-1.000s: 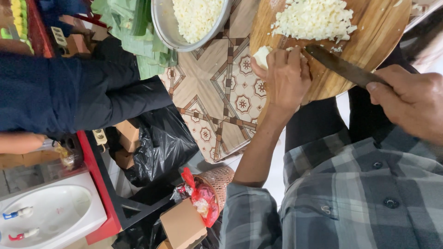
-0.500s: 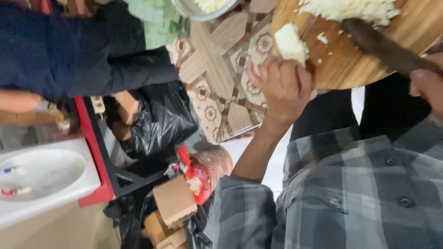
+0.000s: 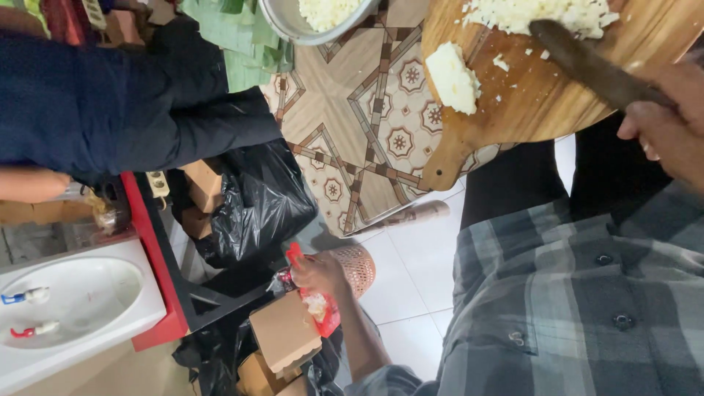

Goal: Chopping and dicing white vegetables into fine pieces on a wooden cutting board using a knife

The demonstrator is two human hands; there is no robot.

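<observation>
Slanting up-left over the board [image 3: 557, 103], the knife [image 3: 587, 62] points at the chopped pile [image 3: 543, 11].

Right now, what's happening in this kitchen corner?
A person in a plaid shirt holds a dark knife in the right hand over a round wooden board with chopped white food. Their left hand reaches down into a red bag beside cardboard boxes. Another person in dark blue sits nearby.

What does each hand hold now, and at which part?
The right hand grips the knife by its handle, blade over the wooden cutting board. The left hand reaches down, pinching the red plastic bag at its top edge.
</observation>
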